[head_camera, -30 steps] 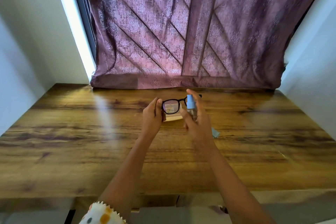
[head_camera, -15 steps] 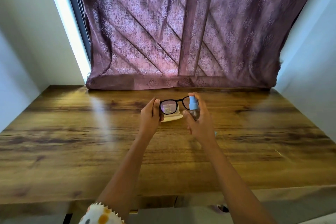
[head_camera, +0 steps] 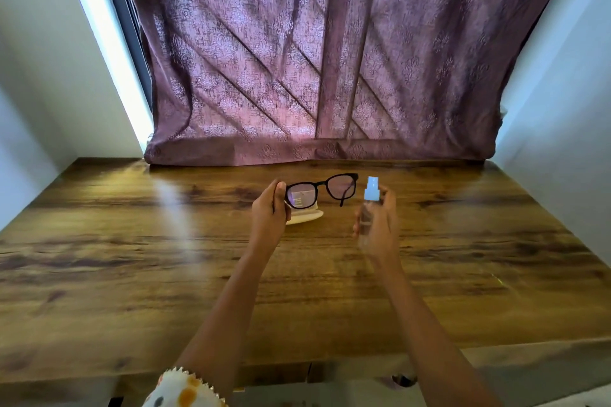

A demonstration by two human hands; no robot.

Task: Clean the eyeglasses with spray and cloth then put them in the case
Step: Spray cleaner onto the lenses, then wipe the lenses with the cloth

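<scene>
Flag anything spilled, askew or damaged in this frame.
Nothing stands out. Left hand holds the eyeglasses by one end, intact; right hand grips the spray bottle upright beside them. No wet patch shows on the table.

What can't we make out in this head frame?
- Pale object, head view: partly behind the left hand and the eyeglasses; case or cloth, cannot tell.
- Spray bottle body, head view: motion-blurred in the right hand; fill level unreadable.
- Print on the pale object, seen through the lens: too small to read.
- Droplets on the lenses: too small to tell.
</scene>
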